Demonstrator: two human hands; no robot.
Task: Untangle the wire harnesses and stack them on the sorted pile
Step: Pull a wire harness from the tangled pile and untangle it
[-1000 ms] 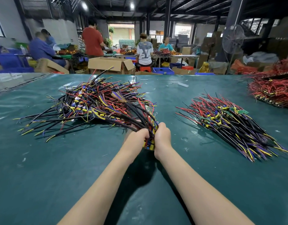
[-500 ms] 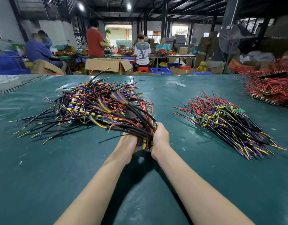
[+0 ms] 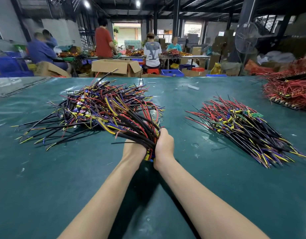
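Left hand and right hand together grip one bundle drawn from the tangle; sorted pile lies right on the surface.

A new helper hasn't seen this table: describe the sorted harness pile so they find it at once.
Start at the green table. Of its three wire heaps, the sorted pile is the one right of the person's right hand, nearer than the mostly red heap at the far right edge. Unlike the tangled pile on the left, its wires lie roughly parallel.
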